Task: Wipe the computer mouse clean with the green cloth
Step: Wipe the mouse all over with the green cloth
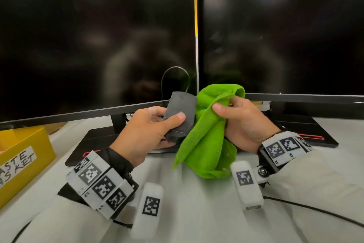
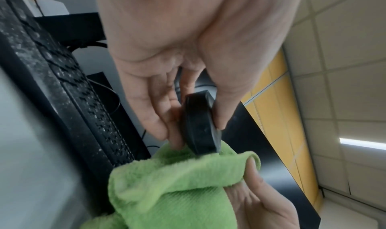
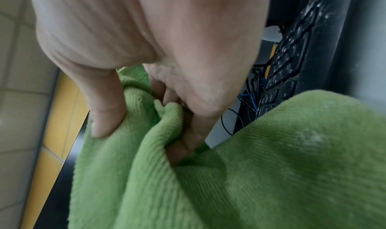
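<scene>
Two dark monitors (image 1: 94,41) loom over the white desk (image 1: 197,213), and up in the air in front of them the left hand (image 1: 145,134) has the computer mouse (image 1: 180,116) clamped between thumb and curled fingers, lifted clear so every face can be reached. Right alongside, the right hand (image 1: 242,122) has the green cloth (image 1: 204,134) bunched between thumb and curled fingers, its folds touching the mouse's near edge, probably mid-wipe.

Handwritten "ASTE" over "SKET", cut off leftward, on the yellow box's (image 1: 25,156) white label (image 1: 16,162)
</scene>
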### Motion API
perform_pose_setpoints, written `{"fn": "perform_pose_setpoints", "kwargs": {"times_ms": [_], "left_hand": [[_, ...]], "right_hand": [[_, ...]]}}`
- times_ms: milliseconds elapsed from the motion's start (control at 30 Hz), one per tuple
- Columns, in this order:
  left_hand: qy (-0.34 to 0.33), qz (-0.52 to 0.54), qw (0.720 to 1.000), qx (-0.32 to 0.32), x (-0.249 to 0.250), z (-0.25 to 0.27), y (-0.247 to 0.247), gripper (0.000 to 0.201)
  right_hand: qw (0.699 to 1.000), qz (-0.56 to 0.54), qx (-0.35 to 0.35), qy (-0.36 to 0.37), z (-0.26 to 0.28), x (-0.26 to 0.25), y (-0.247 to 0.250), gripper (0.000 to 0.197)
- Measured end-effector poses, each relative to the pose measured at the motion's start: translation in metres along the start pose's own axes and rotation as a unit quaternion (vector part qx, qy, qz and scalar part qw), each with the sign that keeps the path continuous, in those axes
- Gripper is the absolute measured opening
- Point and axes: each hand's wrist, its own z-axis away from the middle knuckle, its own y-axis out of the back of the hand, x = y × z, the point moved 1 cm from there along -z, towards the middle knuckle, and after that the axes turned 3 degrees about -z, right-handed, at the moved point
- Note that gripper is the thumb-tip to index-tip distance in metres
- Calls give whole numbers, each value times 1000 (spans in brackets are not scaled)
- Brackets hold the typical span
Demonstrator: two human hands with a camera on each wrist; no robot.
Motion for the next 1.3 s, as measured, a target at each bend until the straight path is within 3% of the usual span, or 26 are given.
{"fn": "perform_pose_setpoints", "kwargs": {"times_ms": [133, 267, 333, 433, 600, 800, 933, 1133, 1300], "left_hand": [[-31, -23, 999, -13, 1, 3, -7, 37], [-68, -105, 991, -51, 0, 6, -11, 30], [-74, -124, 988, -58, -1, 6, -12, 26], [-73, -133, 987, -58, -3, 4, -9, 22], [-72, -141, 987, -40, -4, 3, 1, 26], [-90, -182, 979, -32, -4, 1, -3, 23], [-100, -212, 972, -29, -5, 1, -5, 24], [-107, -240, 965, -19, -4, -2, 3, 34], [-124, -242, 962, 2, -2, -2, 5, 33]], "right_hand": [[999, 36, -33, -16, 1, 8, -13, 50], [988, 129, 64, 64, -1, 12, -20, 17], [981, 150, 92, 81, -2, 11, -18, 10], [982, 156, 92, 59, -1, 8, -16, 12], [992, 128, 20, -5, 3, 3, -12, 22], [986, 136, 91, 23, 3, 7, -18, 15], [984, 134, 111, 28, 3, 8, -22, 26], [991, 115, 68, -12, 5, 3, -20, 18], [995, 82, 41, -40, 7, 0, -15, 33]]}}
